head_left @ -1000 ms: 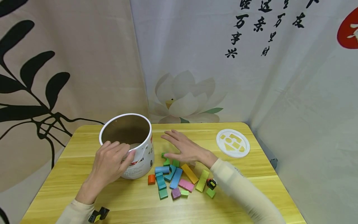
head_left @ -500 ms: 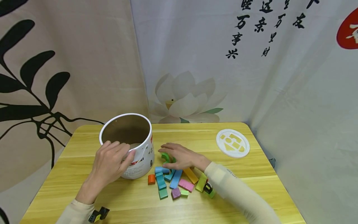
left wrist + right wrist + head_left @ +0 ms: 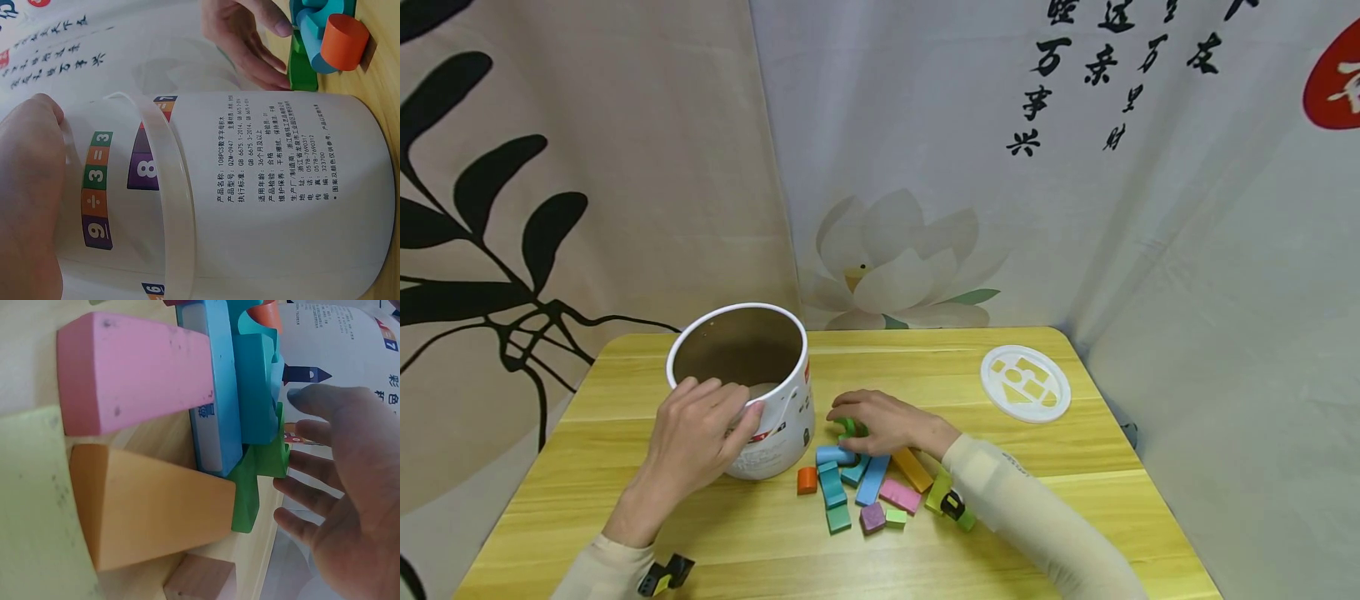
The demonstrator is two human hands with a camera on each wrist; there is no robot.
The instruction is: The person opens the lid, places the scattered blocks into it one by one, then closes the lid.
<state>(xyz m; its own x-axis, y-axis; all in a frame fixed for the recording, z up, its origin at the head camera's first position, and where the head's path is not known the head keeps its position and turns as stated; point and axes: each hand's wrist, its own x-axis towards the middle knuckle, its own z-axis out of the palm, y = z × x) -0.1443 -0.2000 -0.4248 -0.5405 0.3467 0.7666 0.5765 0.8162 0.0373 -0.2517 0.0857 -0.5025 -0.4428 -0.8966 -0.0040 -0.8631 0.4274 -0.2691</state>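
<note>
At twelve o'clock on the block pile (image 3: 872, 479), right hand (image 3: 883, 421) has lowered, spread around green curved block (image 3: 272, 459). Left hand (image 3: 696, 427) grips white cylindrical bucket (image 3: 784, 437).

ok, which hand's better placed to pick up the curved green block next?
Right, I'd say: the right hand has its thumb and fingers around the curved green block, while the left hand is gripping the bucket rim.

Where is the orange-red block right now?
In the head view, the orange-red block lies on the table, just left of the long teal block and near the base of the bucket.
</note>
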